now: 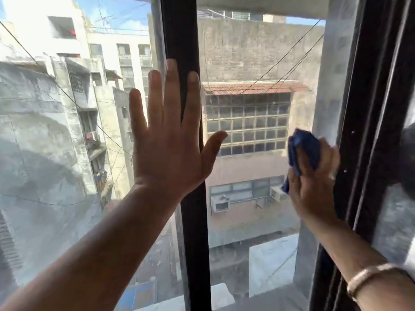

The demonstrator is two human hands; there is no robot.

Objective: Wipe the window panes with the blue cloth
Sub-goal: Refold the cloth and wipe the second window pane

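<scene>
My left hand (170, 140) lies flat with fingers spread against the window, across the black middle bar (179, 30) and the left pane (56, 131). That pane looks hazy and streaked. My right hand (312, 182) presses a bunched blue cloth (303, 149) onto the right pane (251, 63), near its right edge at mid height. Most of the cloth is hidden under my fingers. A bracelet sits on my right wrist.
A thick black frame (368, 131) runs down just right of my right hand, with another hazy pane (395, 221) beyond it. Buildings, cables and air-conditioner units show outside through the glass.
</scene>
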